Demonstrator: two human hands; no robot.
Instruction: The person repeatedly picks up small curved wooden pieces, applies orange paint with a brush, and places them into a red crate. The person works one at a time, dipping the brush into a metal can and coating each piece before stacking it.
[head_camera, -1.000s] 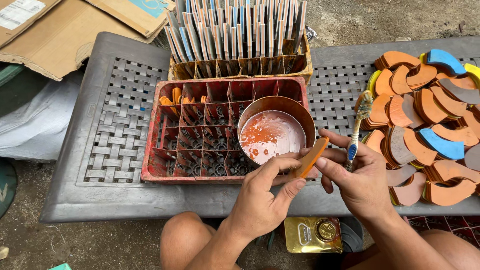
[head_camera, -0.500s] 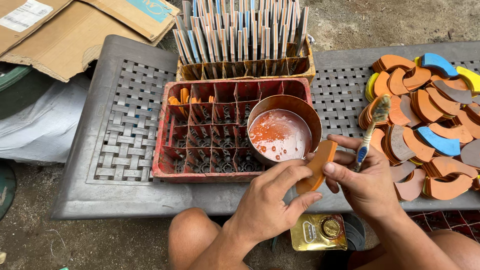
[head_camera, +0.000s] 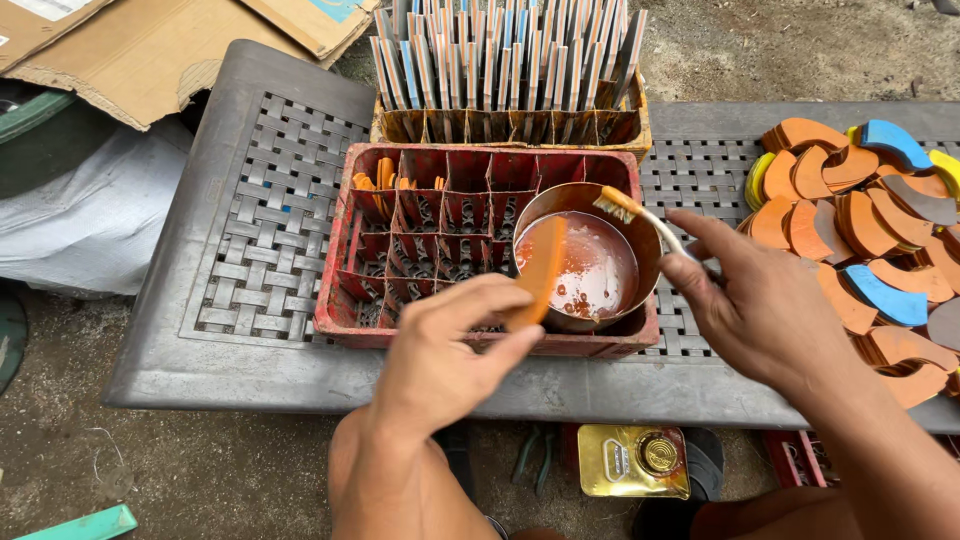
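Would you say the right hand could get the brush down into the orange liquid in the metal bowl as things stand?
Probably yes. The right hand holds the brush with its bristles at the metal bowl rim, and the orange liquid lies open; the orange piece in the left hand sits off to one side.

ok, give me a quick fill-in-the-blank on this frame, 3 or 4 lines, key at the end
1. The left hand pinches a flat orange piece over the round metal ____.
2. The right hand holds a small ____ whose bristles sit over the pan's rim.
3. The pan of orange liquid sits inside the ____ compartment crate.
4. The pile of curved pieces lies on the ____ side of the crate.

Missing words: pan; brush; red; right
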